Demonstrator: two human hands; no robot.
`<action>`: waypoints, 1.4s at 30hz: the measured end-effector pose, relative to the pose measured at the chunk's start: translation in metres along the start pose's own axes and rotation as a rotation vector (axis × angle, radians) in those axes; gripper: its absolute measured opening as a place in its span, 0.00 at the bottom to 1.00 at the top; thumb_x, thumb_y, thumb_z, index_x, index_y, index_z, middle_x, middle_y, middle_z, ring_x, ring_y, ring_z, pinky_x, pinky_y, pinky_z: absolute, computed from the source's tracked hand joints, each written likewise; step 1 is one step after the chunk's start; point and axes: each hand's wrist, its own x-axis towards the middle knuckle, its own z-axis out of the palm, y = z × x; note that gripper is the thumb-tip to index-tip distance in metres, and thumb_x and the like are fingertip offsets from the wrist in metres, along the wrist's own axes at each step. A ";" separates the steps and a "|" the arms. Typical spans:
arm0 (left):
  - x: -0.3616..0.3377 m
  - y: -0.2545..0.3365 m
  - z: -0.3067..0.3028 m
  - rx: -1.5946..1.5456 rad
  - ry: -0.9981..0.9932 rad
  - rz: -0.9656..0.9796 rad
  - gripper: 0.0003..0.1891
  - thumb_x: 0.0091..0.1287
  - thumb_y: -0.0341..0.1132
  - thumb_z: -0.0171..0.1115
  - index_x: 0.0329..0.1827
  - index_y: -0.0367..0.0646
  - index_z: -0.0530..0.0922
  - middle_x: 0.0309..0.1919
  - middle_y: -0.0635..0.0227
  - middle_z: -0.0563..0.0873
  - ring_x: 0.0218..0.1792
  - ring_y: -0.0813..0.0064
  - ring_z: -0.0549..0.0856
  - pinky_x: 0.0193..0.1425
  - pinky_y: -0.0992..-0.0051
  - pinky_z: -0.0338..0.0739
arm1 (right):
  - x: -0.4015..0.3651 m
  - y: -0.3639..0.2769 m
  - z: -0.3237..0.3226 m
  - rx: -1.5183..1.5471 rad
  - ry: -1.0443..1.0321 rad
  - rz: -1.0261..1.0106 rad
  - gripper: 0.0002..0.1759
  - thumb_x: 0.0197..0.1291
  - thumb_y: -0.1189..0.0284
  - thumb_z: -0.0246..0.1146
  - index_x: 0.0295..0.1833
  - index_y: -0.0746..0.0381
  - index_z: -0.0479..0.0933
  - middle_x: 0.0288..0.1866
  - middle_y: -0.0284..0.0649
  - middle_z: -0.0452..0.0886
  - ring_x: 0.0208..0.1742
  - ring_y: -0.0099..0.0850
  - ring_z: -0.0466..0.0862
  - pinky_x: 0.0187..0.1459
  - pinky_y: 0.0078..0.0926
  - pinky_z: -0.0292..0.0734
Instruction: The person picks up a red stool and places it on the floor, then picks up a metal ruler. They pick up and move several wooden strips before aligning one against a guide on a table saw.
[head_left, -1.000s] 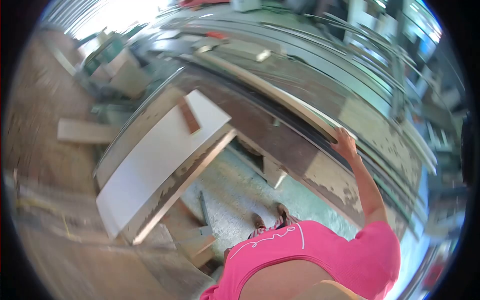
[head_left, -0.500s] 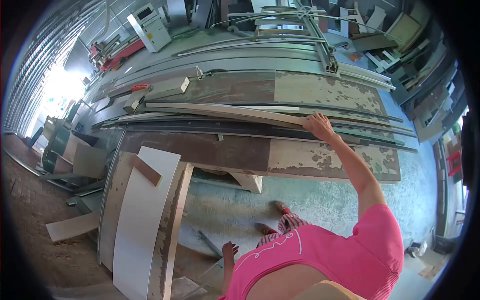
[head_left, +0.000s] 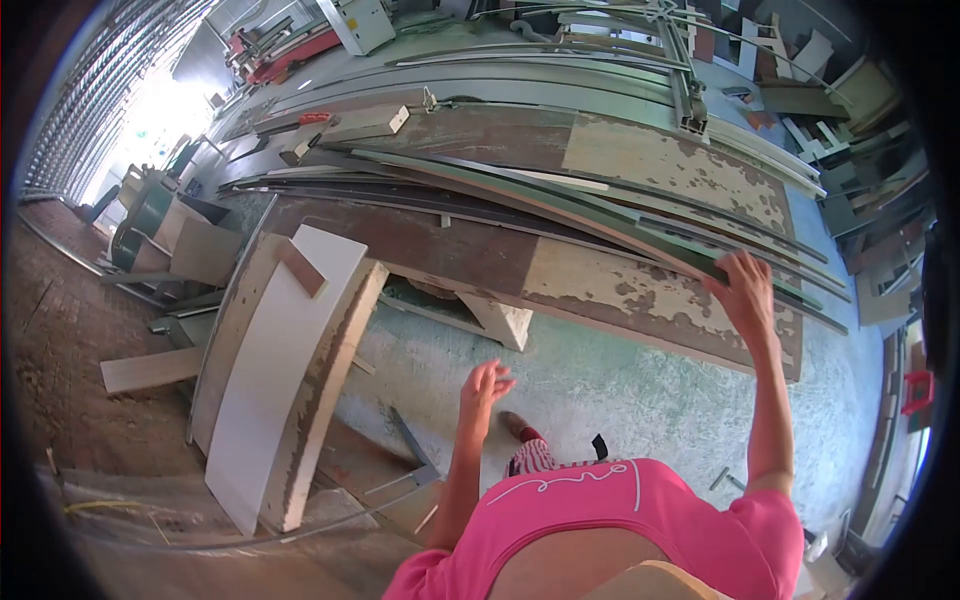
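At the right of the frame, the right hand [head_left: 745,290] is closed around the near right end of a long strip [head_left: 600,222], fingers bent over its edge. The strip shows a dark green face and a brown edge; it runs diagonally from upper centre-left down to the hand, over other long strips [head_left: 480,212] laid along the workbench [head_left: 480,248]. Whether it touches them along its length: cannot tell.

Centre of the frame, lower: the left hand [head_left: 487,385] is in the air above the floor [head_left: 590,385], partly open, fingers loosely curled and nothing visible in its grasp. It is well apart from the strip.

Left of centre: a white board [head_left: 285,375] lies on a side table [head_left: 335,385], with a small brown block [head_left: 302,270] resting across its upper part. Lower left of centre, an angled metal piece [head_left: 412,445] lies on the ground.

Upper left: a red object [head_left: 314,118] near a pale block [head_left: 365,126] on the bench's far side. Bench surface beside the right hand: brown with pale, patchy wear.
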 end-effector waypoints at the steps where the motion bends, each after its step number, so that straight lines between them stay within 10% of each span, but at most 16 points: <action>1: 0.002 0.010 0.030 -0.083 -0.069 0.020 0.24 0.67 0.48 0.48 0.56 0.36 0.66 0.46 0.57 0.76 0.42 0.66 0.81 0.50 0.70 0.75 | -0.022 0.013 -0.023 0.001 0.036 0.003 0.15 0.42 0.68 0.67 0.35 0.60 0.71 0.34 0.37 0.72 0.43 0.38 0.72 0.47 0.34 0.62; 12: -0.037 -0.053 0.350 -0.959 -0.311 -0.208 0.32 0.60 0.58 0.52 0.54 0.37 0.64 0.47 0.55 0.73 0.47 0.57 0.75 0.56 0.58 0.70 | -0.337 0.171 -0.207 -0.125 0.072 0.391 0.18 0.34 0.75 0.69 0.34 0.59 0.71 0.34 0.38 0.69 0.42 0.40 0.69 0.45 0.37 0.63; 19: -0.113 -0.072 0.479 -0.687 -0.288 -0.480 0.38 0.54 0.62 0.58 0.54 0.40 0.61 0.48 0.58 0.68 0.49 0.59 0.71 0.55 0.56 0.67 | -0.464 0.254 -0.237 -0.092 0.174 0.849 0.17 0.38 0.76 0.69 0.36 0.59 0.72 0.38 0.37 0.69 0.45 0.38 0.70 0.48 0.34 0.62; 29: -0.077 -0.090 0.682 -0.685 -0.532 -0.270 0.17 0.67 0.46 0.49 0.44 0.39 0.71 0.40 0.63 0.79 0.47 0.61 0.77 0.55 0.60 0.71 | -0.473 0.457 -0.213 -0.068 0.274 0.839 0.17 0.39 0.79 0.67 0.38 0.59 0.72 0.40 0.38 0.72 0.46 0.39 0.72 0.49 0.34 0.65; 42: -0.025 -0.157 0.932 -0.590 -0.374 -0.356 0.25 0.64 0.53 0.50 0.47 0.35 0.68 0.48 0.58 0.77 0.53 0.54 0.74 0.58 0.57 0.71 | -0.454 0.726 -0.221 0.065 0.268 0.908 0.17 0.45 0.82 0.65 0.42 0.62 0.72 0.44 0.41 0.74 0.46 0.38 0.76 0.47 0.30 0.71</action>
